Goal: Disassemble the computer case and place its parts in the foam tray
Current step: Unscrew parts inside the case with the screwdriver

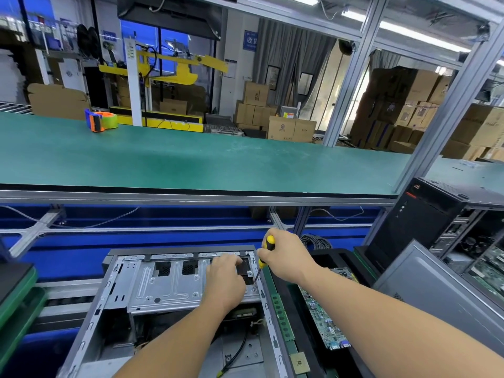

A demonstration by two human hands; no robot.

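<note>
An open grey computer case (90,331) lies on its side in front of me. A silver drive cage (163,285) spans its upper half. My left hand (225,279) rests on the cage's right part, fingers reaching into a dark opening. My right hand (286,256) grips a yellow-and-black screwdriver (268,244); its tip sits on a screw (254,289) at the cage's right corner. To the right, a black foam tray (321,257) holds a green motherboard (324,320) and a RAM stick (282,317).
A grey side panel (436,285) leans at the right, beside another black tower case (420,219). A green conveyor belt (191,159) runs across behind, with an orange tape dispenser (101,120) on it. Stacked green-edged trays (16,296) stand at the left.
</note>
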